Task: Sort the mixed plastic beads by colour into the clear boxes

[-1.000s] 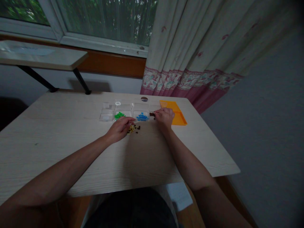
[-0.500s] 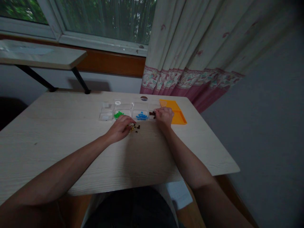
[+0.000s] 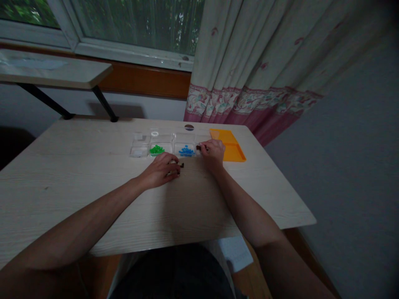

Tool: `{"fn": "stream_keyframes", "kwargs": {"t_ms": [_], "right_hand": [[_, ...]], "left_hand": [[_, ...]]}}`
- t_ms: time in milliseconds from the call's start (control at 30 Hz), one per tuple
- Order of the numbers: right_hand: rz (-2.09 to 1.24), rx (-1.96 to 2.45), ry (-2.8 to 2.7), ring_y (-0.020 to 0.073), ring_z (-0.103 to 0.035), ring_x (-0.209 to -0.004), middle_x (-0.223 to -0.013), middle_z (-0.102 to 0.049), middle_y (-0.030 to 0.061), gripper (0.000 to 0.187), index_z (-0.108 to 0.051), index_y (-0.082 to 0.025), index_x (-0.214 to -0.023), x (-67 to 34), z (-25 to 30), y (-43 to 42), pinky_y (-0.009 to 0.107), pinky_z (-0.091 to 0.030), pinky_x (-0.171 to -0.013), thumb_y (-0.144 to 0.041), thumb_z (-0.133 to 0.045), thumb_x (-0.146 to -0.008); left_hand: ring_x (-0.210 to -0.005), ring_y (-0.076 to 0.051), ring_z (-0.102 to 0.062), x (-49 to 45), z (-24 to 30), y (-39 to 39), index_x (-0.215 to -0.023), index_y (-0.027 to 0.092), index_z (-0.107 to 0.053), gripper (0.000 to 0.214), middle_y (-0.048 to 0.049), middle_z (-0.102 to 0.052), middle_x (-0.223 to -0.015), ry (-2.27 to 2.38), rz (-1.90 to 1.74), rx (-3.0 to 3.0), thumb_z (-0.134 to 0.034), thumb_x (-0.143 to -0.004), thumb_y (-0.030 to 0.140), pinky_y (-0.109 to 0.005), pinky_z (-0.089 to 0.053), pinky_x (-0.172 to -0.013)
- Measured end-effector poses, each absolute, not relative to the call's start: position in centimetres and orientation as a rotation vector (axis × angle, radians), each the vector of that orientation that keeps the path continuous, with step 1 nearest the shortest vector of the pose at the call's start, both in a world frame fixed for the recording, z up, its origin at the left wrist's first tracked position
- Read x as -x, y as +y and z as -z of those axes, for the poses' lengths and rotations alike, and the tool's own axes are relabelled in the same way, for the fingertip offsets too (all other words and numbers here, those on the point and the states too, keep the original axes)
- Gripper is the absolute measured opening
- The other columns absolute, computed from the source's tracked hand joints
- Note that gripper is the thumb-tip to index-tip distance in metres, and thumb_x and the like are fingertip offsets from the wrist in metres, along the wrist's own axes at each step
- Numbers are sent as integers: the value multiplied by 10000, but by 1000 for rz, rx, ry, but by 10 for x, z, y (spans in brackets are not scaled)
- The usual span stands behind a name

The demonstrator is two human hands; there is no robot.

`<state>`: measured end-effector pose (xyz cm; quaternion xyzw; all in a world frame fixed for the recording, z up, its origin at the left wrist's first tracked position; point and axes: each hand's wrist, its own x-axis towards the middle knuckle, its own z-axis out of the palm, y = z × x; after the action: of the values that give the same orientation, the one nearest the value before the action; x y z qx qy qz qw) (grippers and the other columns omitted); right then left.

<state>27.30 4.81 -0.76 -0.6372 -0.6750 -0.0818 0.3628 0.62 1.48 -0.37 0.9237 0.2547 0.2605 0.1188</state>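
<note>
Fingers (image 3: pixel 173 164) of left hand (image 3: pixel 160 171) curled over beads (image 3: pixel 182 165) | right hand (image 3: pixel 213 152) pinching dark piece (image 3: pixel 198 147)

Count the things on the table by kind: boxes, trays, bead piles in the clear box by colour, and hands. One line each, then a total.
clear compartment box: 1
orange tray: 1
green bead pile: 1
blue bead pile: 1
hands: 2 (left hand, right hand)
Total: 6

Flowered curtain (image 3: pixel 249 62) beside window (image 3: pixel 140 25), small side table (image 3: pixel 52 72) at left
</note>
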Motion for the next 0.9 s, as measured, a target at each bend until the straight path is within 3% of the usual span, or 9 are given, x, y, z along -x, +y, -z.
{"fn": "stream_keyframes", "kwargs": {"t_ms": [433, 700, 900], "right_hand": [[196, 1620, -1763, 229, -531, -964, -929, -707, 49, 268, -761, -235, -871, -270, 4, 46, 375, -337, -895, -345, -527, -939], [239, 1542, -1813, 219, -531, -982, -926, -704, 48, 249, -755, -234, -885, -265, 5, 43, 373, -325, -904, -356, -545, -944], [219, 1318, -2042, 206, -539, -976, -905, -702, 24, 234, -743, -262, -920, -242, -2, 25, 384, -320, -938, -377, -543, -955]], "left_hand": [[-1017, -240, -516, -12, -1, 9, -943, 148, -657, 235, -110, -617, -1029, 769, -718, -2789, -460, -979, 270, -396, -439, -921], [-966, -218, -530, -7, 4, 16, -961, 157, -591, 195, -95, -622, -971, 792, -910, -2587, -419, -985, 245, -389, -434, -896], [-850, -182, -578, -5, 9, 20, -934, 179, -597, 260, -57, -624, -872, 954, -1016, -2300, -421, -996, 359, -325, -469, -774]]}}
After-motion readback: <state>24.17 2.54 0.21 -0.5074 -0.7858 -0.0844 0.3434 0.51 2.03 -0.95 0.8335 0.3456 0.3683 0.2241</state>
